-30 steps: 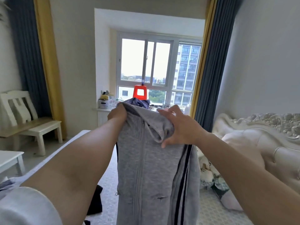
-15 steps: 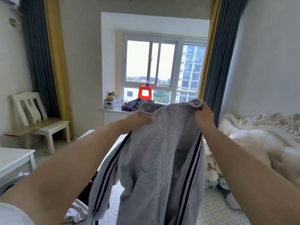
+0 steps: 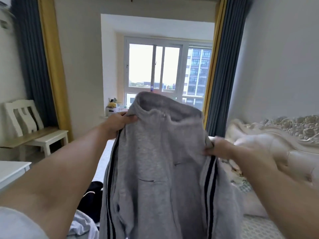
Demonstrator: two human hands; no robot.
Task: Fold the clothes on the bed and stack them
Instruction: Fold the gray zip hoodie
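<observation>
A grey zip-up jacket (image 3: 155,161) with dark stripes down the sleeves hangs in the air in front of me, its collar standing up. My left hand (image 3: 117,124) grips the jacket at the left shoulder beside the collar. My right hand (image 3: 219,148), blurred, pinches the right shoulder seam lower down. The jacket hides much of the bed (image 3: 255,226) below. A dark garment (image 3: 94,190) and a pale blue one (image 3: 81,225) lie on the bed at the lower left.
An ornate cream headboard (image 3: 283,135) with pillows runs along the right. A white chair (image 3: 27,125) stands at the left wall and a white table corner (image 3: 12,169) is nearer. A window sill (image 3: 112,109) with small items lies straight ahead.
My right hand has dropped from the collar to the right shoulder. The jacket has spread wider and its collar has risen. The view has tilted up.
</observation>
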